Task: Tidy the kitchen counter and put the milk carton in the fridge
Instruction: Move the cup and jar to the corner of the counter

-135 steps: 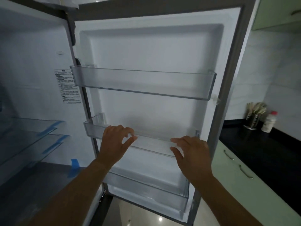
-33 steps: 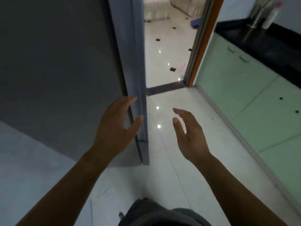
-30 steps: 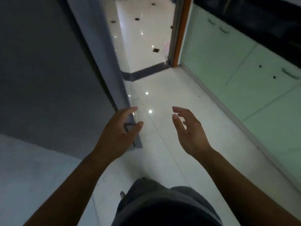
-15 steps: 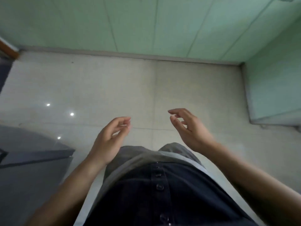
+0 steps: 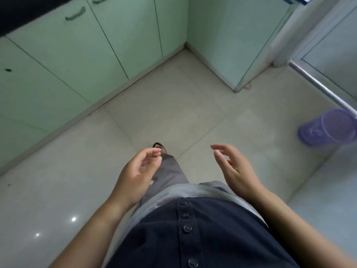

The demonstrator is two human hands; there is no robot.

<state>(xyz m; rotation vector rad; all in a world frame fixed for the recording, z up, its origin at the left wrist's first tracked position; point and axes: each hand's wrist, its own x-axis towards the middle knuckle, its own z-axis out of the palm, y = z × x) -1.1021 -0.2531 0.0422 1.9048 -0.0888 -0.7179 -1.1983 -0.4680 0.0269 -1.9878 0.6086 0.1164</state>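
I look straight down at the floor. My left hand (image 5: pixel 138 174) hangs at waist height with its fingers loosely curled and apart, holding nothing. My right hand (image 5: pixel 234 171) is beside it, palm turned inward, fingers spread, also holding nothing. A sliver of the black counter (image 5: pixel 17 14) shows at the top left corner. No milk carton and no fridge are in view.
Pale green cabinet doors (image 5: pixel 81 47) run along the left and meet another cabinet run (image 5: pixel 228 35) in a corner ahead. A purple plastic bin (image 5: pixel 326 130) stands on the tiled floor (image 5: pixel 173 105) at the right, beside a metal-framed glass door (image 5: pixel 328 60).
The fridge door was pushed shut and both hands came off it. The view has turned right, away from the fridge, towards the cabinet corner; both hands stay empty at waist height.
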